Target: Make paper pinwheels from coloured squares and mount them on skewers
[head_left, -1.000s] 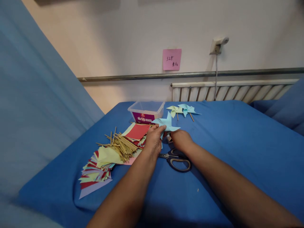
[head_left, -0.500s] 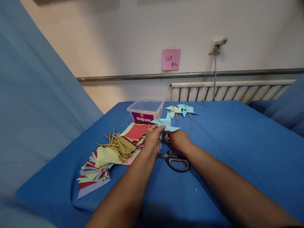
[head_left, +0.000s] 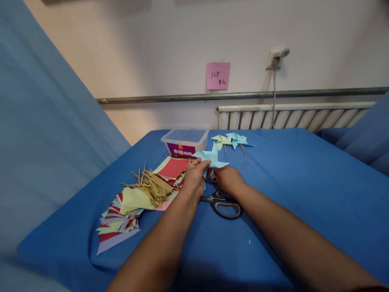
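A light-blue paper pinwheel (head_left: 214,157) is pinched in my left hand (head_left: 196,176), the thumb pressing on its middle. Just right of it and slightly lower, my right hand (head_left: 229,179) is closed, its fingertips turned away from me. A small pale piece shows at those fingertips, too small to name. Below both hands, dark-handled scissors (head_left: 226,205) lie on the blue cloth, their blades pointing left and partly hidden by my left wrist. Left of my left hand are a stack of coloured paper squares (head_left: 174,167) and a heap of thin wooden sticks (head_left: 154,186).
Behind the paper stands a clear plastic box (head_left: 185,142) with a purple label. Two finished pinwheels on sticks, one yellow-green (head_left: 221,141) and one blue (head_left: 238,140), lie at the back. Fanned cut papers (head_left: 120,221) spread at front left. A radiator (head_left: 291,115) runs along the wall.
Almost nothing differs. The whole view has shifted very slightly, while both hands keep the same hold around the blue pinwheel.
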`<state>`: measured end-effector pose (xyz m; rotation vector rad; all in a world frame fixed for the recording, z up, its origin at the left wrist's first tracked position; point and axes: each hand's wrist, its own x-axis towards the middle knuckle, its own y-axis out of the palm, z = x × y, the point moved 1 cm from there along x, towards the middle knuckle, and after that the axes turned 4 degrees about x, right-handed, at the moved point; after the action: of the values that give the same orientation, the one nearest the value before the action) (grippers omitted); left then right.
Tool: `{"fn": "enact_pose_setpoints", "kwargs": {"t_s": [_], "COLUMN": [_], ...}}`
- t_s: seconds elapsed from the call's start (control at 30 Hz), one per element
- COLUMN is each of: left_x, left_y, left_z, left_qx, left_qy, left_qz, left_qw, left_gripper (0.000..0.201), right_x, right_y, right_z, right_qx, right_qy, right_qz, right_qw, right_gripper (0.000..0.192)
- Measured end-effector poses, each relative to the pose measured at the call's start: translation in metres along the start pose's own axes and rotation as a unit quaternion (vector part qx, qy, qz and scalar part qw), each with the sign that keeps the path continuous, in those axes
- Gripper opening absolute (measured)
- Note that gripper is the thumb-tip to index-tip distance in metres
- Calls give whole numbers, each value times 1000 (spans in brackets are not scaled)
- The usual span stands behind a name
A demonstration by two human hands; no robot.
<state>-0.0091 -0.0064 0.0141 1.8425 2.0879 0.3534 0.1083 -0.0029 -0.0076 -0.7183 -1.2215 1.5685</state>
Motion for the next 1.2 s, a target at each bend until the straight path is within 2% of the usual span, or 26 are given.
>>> {"fn": "enact_pose_setpoints", "kwargs": {"t_s": [0.2, 0.4, 0.57, 0.7, 0.8, 0.87, 0.97, 1.07, 1.2], "left_x": [1, 3, 2, -1, -5, -6, -6, -5, -7], "left_y": [-2, -3, -2, 2, 6, 8, 8, 7, 9], "left_z": [0, -1, -1, 0, 1, 1, 1, 1, 2], "left_qx": [4, -4, 2, 21, 30, 33, 35, 41, 48], "left_qy": [2, -5, -3, -11, -19, -22, -22, -23, -31], "left_qz": [-7, -8, -12, -7, 4, 7, 6, 5, 7], "left_qw": [1000, 1000, 1000, 1000, 999, 999, 999, 999, 998], "left_gripper": [21, 24, 24, 24, 24, 24, 24, 24, 25], "right_x": [3, 8, -5, -28, -40, -43, -41, -36, -31], "right_y": [3, 11, 0, -10, -11, -10, -7, -2, 5], "right_z": [-11, -24, -41, -63, -77, -84, -97, -107, -111], "right_qx": [56, 123, 109, -1, -32, 1, 107, 197, 248], "right_qy": [11, 47, 66, 68, 57, 40, 19, 16, 12], "right_qz": [-23, -87, -128, -74, -45, -32, -6, -14, -18], "right_qw": [998, 987, 984, 995, 997, 999, 994, 980, 969], "right_gripper": [27, 25, 22, 21, 25, 22, 15, 13, 13]}}
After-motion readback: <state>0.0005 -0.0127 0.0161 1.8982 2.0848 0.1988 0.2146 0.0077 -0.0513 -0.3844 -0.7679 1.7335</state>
